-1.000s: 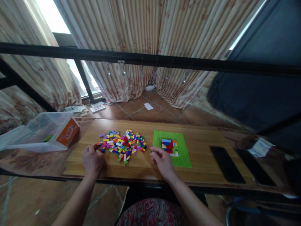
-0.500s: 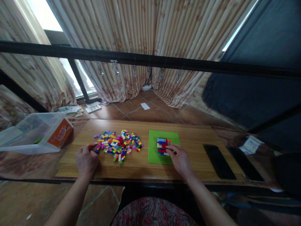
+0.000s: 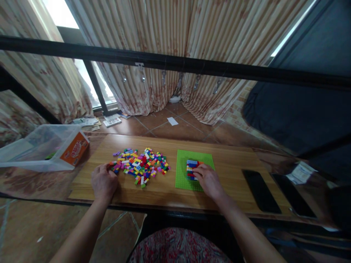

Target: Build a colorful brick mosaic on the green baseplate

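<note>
A pile of small colourful toy bricks [image 3: 144, 162] lies spread over the left half of the wooden board. At its left edge rests my left hand [image 3: 104, 181], fingers curled against the outermost bricks; what lies between them is hidden. On a green studded baseplate [image 3: 181, 179] stands a low block of joined toy bricks [image 3: 190, 169], with blue, red, white and yellow showing. My right hand [image 3: 210, 179] reaches in from the right, thumb and fingers closed on the block and covering its right side. Whether a separate loose brick is in that grip cannot be seen.
A clear plastic box [image 3: 41, 146] with an orange label stands left of the wooden board [image 3: 161, 197]. Two dark phones [image 3: 260, 190] lie at the right, beside a crumpled paper packet [image 3: 301, 172]. A black rail [image 3: 175, 63] crosses in front of the curtains.
The view has shifted slightly, so everything sits a little further right. My right hand has moved slightly further over the brick block, covering more of it. My left hand stays by the pile.
</note>
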{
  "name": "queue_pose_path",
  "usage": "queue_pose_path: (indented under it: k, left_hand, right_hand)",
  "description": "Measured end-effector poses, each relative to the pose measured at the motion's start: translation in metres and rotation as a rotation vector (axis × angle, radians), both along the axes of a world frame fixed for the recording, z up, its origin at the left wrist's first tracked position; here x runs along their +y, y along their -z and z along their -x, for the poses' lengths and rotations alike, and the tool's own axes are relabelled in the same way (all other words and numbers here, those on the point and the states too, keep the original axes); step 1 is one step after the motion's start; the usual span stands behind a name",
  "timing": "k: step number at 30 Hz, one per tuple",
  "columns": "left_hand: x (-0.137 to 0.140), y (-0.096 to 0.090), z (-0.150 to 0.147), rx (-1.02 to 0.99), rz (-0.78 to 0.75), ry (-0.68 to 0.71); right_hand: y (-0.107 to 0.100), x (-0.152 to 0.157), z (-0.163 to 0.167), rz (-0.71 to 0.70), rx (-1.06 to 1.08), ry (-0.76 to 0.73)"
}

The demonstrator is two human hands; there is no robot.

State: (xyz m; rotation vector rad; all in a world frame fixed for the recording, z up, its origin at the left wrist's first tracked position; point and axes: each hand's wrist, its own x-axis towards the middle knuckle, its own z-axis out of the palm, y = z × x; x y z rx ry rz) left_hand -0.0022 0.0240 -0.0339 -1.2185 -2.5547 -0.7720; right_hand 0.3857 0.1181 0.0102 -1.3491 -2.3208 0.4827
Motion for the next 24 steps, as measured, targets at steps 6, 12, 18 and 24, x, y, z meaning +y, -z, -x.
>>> queue_pose_path:
  k: [6,12,18,24]
  left_hand:
    - [-0.001,0.000,0.000,0.021,0.001,0.011]
    - [-0.001,0.000,0.000,0.034,0.005,0.011]
    - [-0.001,0.000,-0.001,0.026,-0.009,0.007]
    - [-0.001,0.000,-0.001,0.010,-0.021,0.010]
  right_hand:
    - [0.002,0.001,-0.003,0.001,0.026,-0.052]
    - [0.009,0.001,-0.005,0.022,0.168,-0.012]
    - [0.012,0.004,-0.008,0.143,0.313,0.057]
    - [0.000,0.007,-0.010,0.193,0.299,0.150]
